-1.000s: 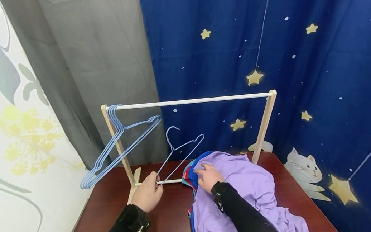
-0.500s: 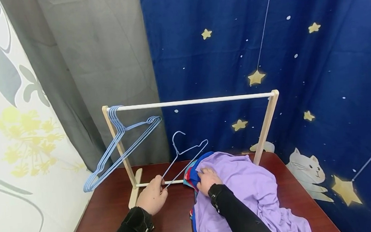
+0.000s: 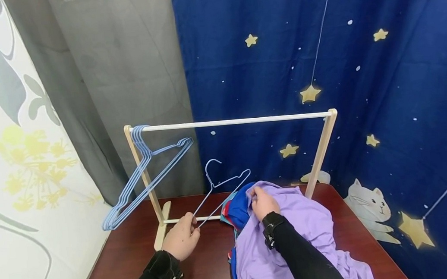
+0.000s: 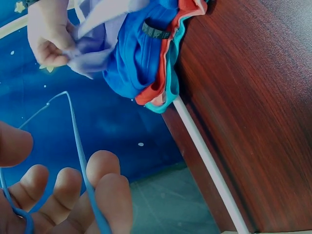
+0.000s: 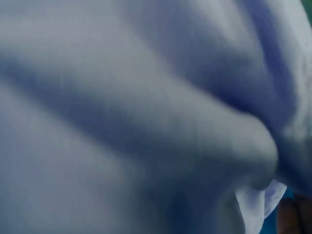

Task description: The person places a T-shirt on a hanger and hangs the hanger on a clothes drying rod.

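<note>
Cloth is what my right hand (image 3: 264, 202) has: thumb and fingers pinched on an edge of the purple garment (image 3: 292, 238), which lies on top of a heap of clothes on the dark wooden table (image 3: 138, 253), toward its far right part, just in front of the wooden rack (image 3: 326, 143). I judge the garment soft, light and limp; it will sag and fold wherever I am not holding it, so an edge or the neckline looks the best place to take it, not the loose middle. My left hand (image 3: 181, 239) is closed round the bottom corner of a thin blue wire hanger (image 3: 219, 187), which stands tilted up and away from me, hook at the top, close beside the heap. The hanger looks stiff but springy and light, and thin enough to twist in my fingers, so a grip at the corner seems sound. Other blue hangers (image 3: 144, 175) hang at the left end of the rack's rail. The left wrist view shows what the head view hides: under the purple lie a blue garment (image 4: 139, 53) and then red and teal layers, and the wire runs between my fingers (image 4: 109, 195). The right wrist view is filled with blurred pale cloth and tells little more.
</note>
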Motion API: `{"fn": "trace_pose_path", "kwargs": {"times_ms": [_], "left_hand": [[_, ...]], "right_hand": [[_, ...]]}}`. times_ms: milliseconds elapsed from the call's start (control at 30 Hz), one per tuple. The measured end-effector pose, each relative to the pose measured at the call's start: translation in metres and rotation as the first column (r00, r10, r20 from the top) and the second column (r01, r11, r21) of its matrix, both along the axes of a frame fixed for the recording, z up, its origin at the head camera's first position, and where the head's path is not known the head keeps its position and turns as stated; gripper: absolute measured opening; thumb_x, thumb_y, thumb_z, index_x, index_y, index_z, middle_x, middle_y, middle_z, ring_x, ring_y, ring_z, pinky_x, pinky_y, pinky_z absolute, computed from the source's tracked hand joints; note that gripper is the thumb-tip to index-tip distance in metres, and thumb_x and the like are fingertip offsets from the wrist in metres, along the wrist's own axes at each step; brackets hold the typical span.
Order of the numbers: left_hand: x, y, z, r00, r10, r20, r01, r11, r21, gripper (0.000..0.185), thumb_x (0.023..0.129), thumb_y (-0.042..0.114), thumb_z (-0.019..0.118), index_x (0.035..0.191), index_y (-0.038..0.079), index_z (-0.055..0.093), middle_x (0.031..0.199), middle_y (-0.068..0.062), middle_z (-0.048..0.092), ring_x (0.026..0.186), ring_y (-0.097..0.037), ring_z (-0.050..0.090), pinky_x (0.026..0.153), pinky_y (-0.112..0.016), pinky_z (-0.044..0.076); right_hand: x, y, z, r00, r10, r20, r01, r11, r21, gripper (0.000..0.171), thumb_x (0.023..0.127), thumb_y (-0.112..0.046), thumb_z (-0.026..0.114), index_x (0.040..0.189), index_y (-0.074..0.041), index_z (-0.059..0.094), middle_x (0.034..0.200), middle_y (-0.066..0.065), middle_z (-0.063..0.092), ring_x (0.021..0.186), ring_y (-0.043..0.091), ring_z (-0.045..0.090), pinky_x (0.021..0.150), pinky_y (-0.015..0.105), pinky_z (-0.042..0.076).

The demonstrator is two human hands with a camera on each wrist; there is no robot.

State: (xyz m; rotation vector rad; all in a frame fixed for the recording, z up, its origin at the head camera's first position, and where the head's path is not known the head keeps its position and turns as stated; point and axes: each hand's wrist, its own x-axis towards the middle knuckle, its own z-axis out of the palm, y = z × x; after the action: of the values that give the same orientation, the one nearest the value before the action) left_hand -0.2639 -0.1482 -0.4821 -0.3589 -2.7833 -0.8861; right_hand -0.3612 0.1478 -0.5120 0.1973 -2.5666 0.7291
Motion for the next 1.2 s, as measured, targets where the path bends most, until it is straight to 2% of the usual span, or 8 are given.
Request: {"fn": "trace_pose_path", "kwargs": {"times_ms": [133,267,367,600,767,933,1100,1200], "left_hand": [[0.001,0.001,0.001,1.0,-0.02,0.008,0.02,1.0,-0.002,0.015,0.094,0.016,0.067,0.101,0.014,0.054,0.076,0.006,0.049,0.058,-0.01,0.047,0.054,-0.03,0.041],[0.002,0.001,0.002,0.999,-0.04,0.006,0.04,0.999,-0.01,0.016,0.094,0.016,0.068,0.102,0.015,0.053,0.076,0.007,0.05,0.059,-0.008,0.047,0.054,-0.029,0.041],[0.004,0.002,0.004,0.998,-0.056,0.001,0.056,0.998,-0.009,0.017,0.094,0.016,0.068,0.102,0.016,0.053,0.076,0.008,0.05,0.059,-0.008,0.047,0.055,-0.029,0.041],[0.009,0.002,0.011,0.99,-0.138,0.01,0.138,0.99,0.001,0.015,0.096,0.018,0.067,0.104,0.014,0.055,0.073,0.009,0.051,0.059,-0.007,0.048,0.055,-0.028,0.042],[0.013,0.002,0.012,0.984,-0.176,0.003,0.176,0.984,-0.013,0.013,0.097,0.019,0.066,0.104,0.015,0.056,0.073,0.01,0.051,0.06,-0.006,0.048,0.056,-0.027,0.042],[0.018,0.0,0.015,0.979,-0.202,0.022,0.202,0.979,-0.009,0.014,0.096,0.021,0.066,0.104,0.015,0.055,0.071,0.01,0.05,0.059,-0.005,0.046,0.053,-0.027,0.041],[0.022,-0.001,0.018,0.971,-0.237,0.042,0.237,0.971,-0.003,0.014,0.096,0.021,0.066,0.103,0.014,0.055,0.068,0.01,0.049,0.057,-0.005,0.045,0.053,-0.027,0.04],[0.024,0.0,0.019,0.97,-0.236,0.049,0.237,0.972,-0.004,0.014,0.096,0.021,0.066,0.102,0.014,0.056,0.067,0.009,0.048,0.056,-0.005,0.045,0.053,-0.027,0.039]], "right_hand": [[0.002,0.01,0.005,0.999,0.04,0.028,-0.041,0.997,0.061,0.035,0.081,0.007,0.06,0.106,-0.016,0.063,0.099,0.007,0.059,0.077,0.03,0.062,0.068,0.045,0.051],[0.004,0.021,0.012,0.992,0.058,0.115,-0.067,0.995,0.075,0.021,0.085,0.003,0.059,0.094,-0.016,0.063,0.095,0.006,0.053,0.079,0.028,0.061,0.071,0.044,0.051],[0.003,0.03,0.02,0.986,0.06,0.155,-0.065,0.998,0.024,0.009,0.091,-0.006,0.057,0.088,-0.013,0.062,0.093,0.007,0.057,0.082,0.029,0.062,0.077,0.046,0.05],[-0.004,0.059,0.041,0.99,-0.032,0.138,0.042,0.997,-0.068,0.016,0.096,-0.021,0.057,0.092,-0.011,0.068,0.09,0.008,0.069,0.083,0.032,0.064,0.079,0.05,0.049],[-0.005,0.075,0.05,0.981,-0.09,0.174,0.112,0.986,-0.123,0.023,0.098,-0.027,0.057,0.099,-0.008,0.07,0.099,0.012,0.071,0.093,0.035,0.066,0.084,0.052,0.048],[-0.003,0.084,0.055,0.972,-0.098,0.212,0.137,0.975,-0.175,0.031,0.101,-0.029,0.054,0.105,-0.003,0.07,0.109,0.018,0.071,0.102,0.039,0.064,0.092,0.056,0.047],[0.0,0.086,0.059,0.967,-0.1,0.236,0.148,0.97,-0.195,0.033,0.103,-0.029,0.051,0.109,-0.001,0.068,0.113,0.02,0.069,0.104,0.041,0.063,0.094,0.057,0.046],[0.002,0.084,0.06,0.965,-0.093,0.244,0.145,0.968,-0.207,0.033,0.103,-0.027,0.05,0.112,-0.001,0.068,0.116,0.021,0.069,0.107,0.042,0.062,0.096,0.059,0.045]]}}
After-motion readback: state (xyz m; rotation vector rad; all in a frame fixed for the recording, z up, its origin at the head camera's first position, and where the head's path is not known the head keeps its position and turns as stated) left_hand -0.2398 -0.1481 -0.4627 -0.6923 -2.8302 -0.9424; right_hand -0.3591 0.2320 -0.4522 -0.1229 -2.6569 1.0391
